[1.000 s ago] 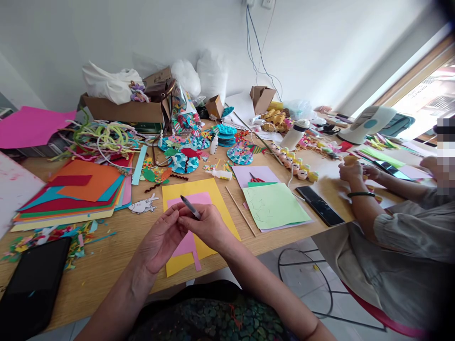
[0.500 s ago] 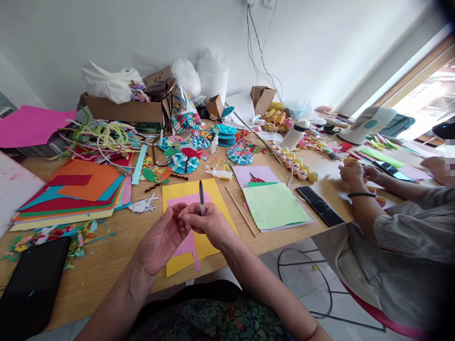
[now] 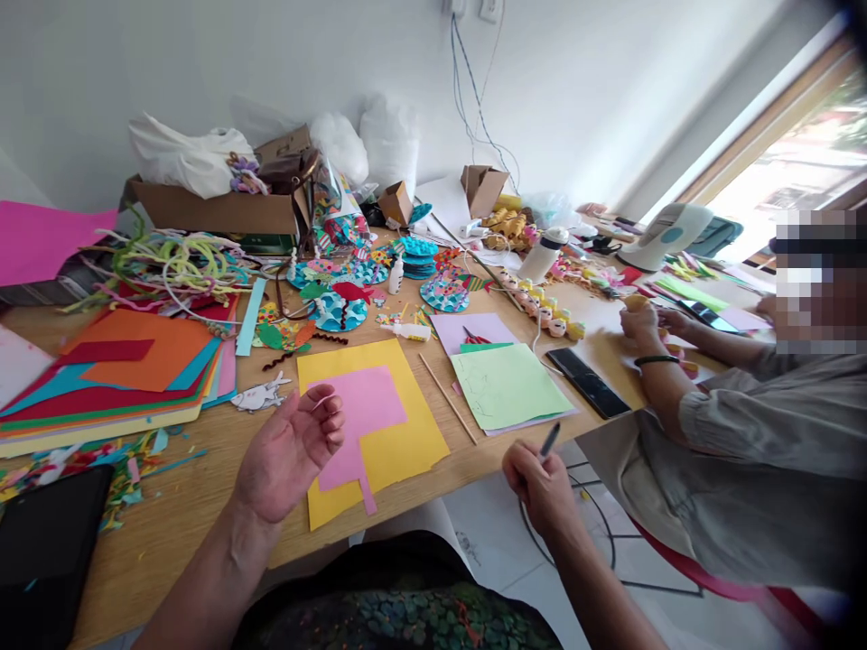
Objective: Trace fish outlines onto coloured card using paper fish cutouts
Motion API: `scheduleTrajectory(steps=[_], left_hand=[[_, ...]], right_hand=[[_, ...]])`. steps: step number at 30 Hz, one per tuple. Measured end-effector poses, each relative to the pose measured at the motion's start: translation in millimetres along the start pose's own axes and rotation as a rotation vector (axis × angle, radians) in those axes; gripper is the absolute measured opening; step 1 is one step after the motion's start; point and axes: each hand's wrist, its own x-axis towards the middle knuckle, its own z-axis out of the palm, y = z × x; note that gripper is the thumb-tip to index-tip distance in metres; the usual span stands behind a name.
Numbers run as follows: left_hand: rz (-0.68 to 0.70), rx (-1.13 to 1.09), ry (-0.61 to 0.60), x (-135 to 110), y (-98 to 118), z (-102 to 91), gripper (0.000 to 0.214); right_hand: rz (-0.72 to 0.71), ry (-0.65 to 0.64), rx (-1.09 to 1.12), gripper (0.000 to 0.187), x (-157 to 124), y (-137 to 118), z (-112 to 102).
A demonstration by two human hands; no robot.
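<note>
My left hand (image 3: 293, 451) hovers palm up over the table's front edge, fingers loosely curled, with a thin white strip across its fingertips. Just right of it lies a pink paper cut-out (image 3: 358, 408) on a yellow sheet (image 3: 406, 424). My right hand (image 3: 539, 483) is off the table's edge to the right, closed around a dark pen (image 3: 549, 440) that points up. A light green sheet (image 3: 505, 385) lies on the table above that hand.
A stack of coloured paper (image 3: 135, 370) lies at the left, a black tablet (image 3: 41, 542) at the near left corner. Craft clutter, boxes and pipe cleaners (image 3: 169, 262) fill the back. A person at the right works with both hands (image 3: 643, 325) near a black phone (image 3: 588, 382).
My hands were together over the pink cut-out with the pen. My right hand has swung right and down, off the table, still gripping the pen. My left hand opened. The view shifted slightly right.
</note>
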Motion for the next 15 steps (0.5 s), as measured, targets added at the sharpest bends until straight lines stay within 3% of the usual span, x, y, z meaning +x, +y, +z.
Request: scheduleTrajectory(steps=[2,5,9,13,15], left_hand=[[0.024,0.037,0.024,1.6,0.7,-1.1,0.015],[0.043,0.086,0.051,5.1,2.0,-2.3,0.013],[0.057,0.146,0.062,7.6,5.0,-3.0,0.013],[0.119,0.223,0.063,7.1,7.5,-5.0,0.005],[0.189,0.299,0.063,6.5,8.1,-7.4,0.007]], right_hand=[[0.042,0.155,-0.100,0.034,-5.4,34.9,-26.4],[0.147,0.264,-0.208,0.034,-14.4,91.9,-57.1],[0.180,0.341,-0.291,0.027,-27.3,156.1,-81.3],[0.272,0.317,-0.508,0.037,-34.7,186.8,-91.8],[0.183,0.334,-0.592,0.038,-34.8,191.5,-93.6]])
